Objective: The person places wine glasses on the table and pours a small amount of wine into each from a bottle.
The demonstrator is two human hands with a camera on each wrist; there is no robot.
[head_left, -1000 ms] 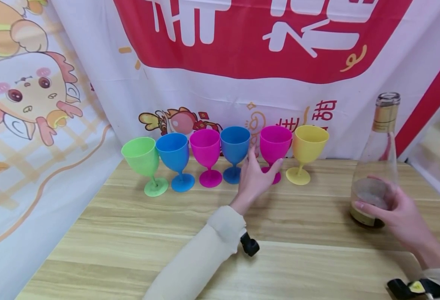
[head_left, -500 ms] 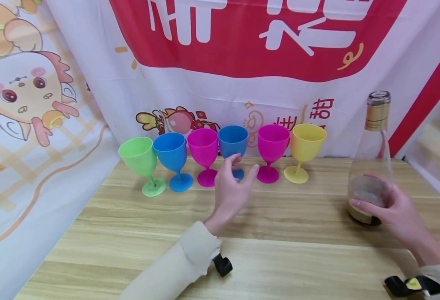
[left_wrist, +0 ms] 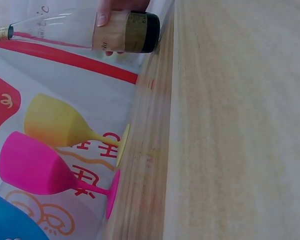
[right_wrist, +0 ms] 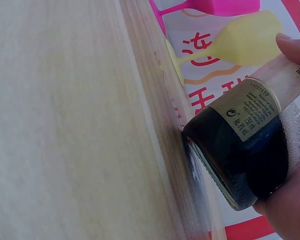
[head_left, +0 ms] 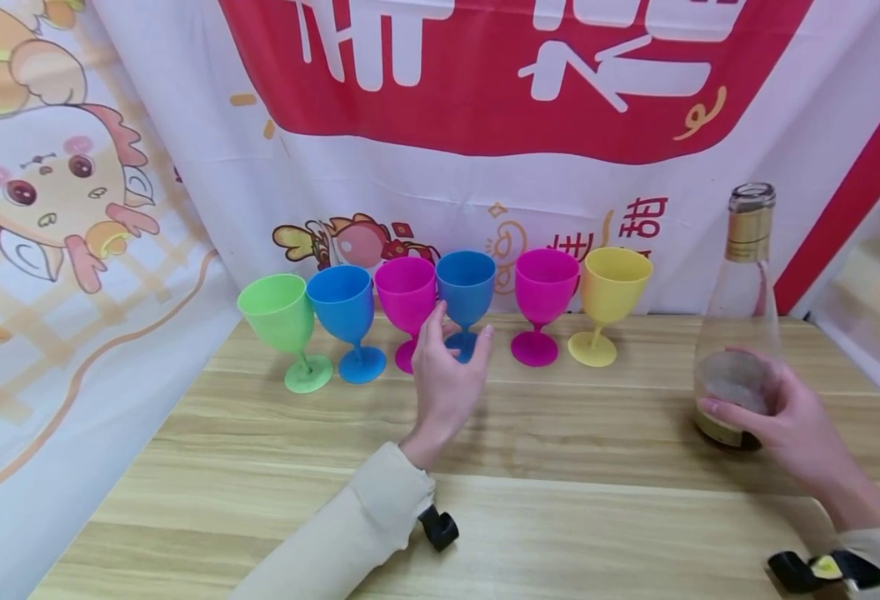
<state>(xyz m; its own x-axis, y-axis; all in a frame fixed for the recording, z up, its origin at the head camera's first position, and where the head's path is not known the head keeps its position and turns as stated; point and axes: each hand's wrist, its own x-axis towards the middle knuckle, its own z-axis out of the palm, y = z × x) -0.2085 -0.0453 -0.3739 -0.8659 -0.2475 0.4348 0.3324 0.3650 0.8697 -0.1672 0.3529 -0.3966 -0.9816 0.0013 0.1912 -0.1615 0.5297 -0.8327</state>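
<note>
In the head view, my left hand (head_left: 447, 375) is at the right-hand blue goblet (head_left: 466, 283), thumb and fingers spread on either side of its stem. Whether they touch it I cannot tell. The left wrist view shows only part of this blue goblet (left_wrist: 12, 220). On the right, my right hand (head_left: 803, 425) grips the lower part of a clear glass wine bottle (head_left: 736, 325). The bottle stands nearly upright, uncorked, with dark liquid low inside. Its label and dark base (right_wrist: 235, 160) show in the right wrist view; whether the base touches the table is unclear.
Left of the left hand stand a green goblet (head_left: 278, 312), another blue goblet (head_left: 342, 304) and a magenta goblet (head_left: 406, 287). Further right are a second magenta goblet (head_left: 545, 283) and a yellow goblet (head_left: 612, 287). A printed cloth (head_left: 410, 192) hangs behind the wooden table (head_left: 560, 533).
My left hand has moved left, from between the right-hand blue and magenta goblets to the front of that blue goblet. The right hand keeps its grip on the bottle, which has shifted slightly left.
</note>
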